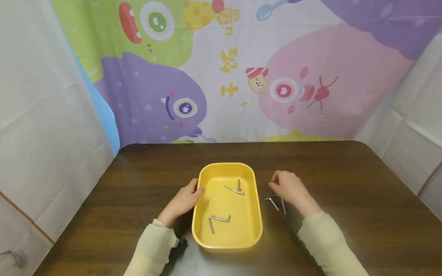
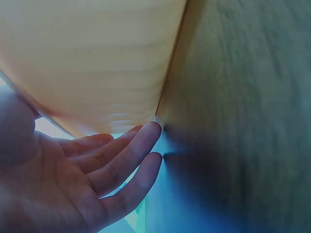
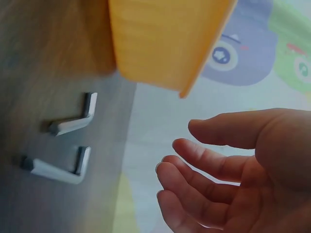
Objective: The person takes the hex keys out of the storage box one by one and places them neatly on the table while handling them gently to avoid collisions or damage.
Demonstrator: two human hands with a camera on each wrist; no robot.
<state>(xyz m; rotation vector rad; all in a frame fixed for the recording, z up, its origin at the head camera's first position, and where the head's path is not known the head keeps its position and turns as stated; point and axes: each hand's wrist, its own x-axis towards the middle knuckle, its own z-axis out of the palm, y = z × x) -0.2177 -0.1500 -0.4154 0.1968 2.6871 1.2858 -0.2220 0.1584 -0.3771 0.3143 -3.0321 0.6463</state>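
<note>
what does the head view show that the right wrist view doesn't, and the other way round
Only the head view shows the left hand at the rim of the yellow tray, and the four inner rods lying in it. Only the right wrist view shows the palm of the right hand. Both show that hand, the tray, two loose rods and the patterned curtain.
</note>
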